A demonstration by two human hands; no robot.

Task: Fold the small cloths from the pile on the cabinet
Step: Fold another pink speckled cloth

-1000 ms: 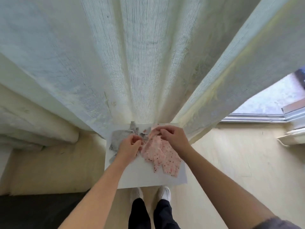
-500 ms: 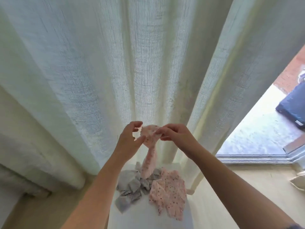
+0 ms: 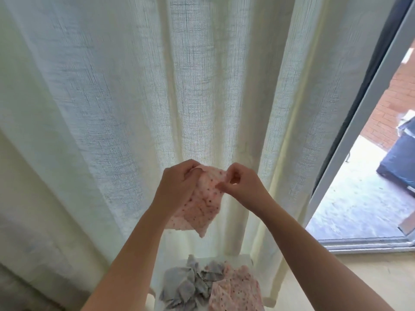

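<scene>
A small pink cloth with dark dots (image 3: 201,204) hangs in the air in front of the curtain. My left hand (image 3: 177,185) grips its upper left edge and my right hand (image 3: 241,185) pinches its upper right edge. Below, on the white cabinet top (image 3: 243,273), lies the pile: crumpled grey cloths (image 3: 186,288) on the left and another pink dotted cloth (image 3: 235,290) on the right.
A pale sheer curtain (image 3: 157,86) hangs right behind the cabinet. An open glass door with a grey frame (image 3: 363,99) stands at the right, with a paved outdoor floor and a dark blue object (image 3: 402,162) beyond. Light wooden floor lies at the lower right.
Both hands lifted the pink cloth off the pile. My left hand, open half a second ago, now grips the cloth, which is spread between both hands. The view tilted up.
</scene>
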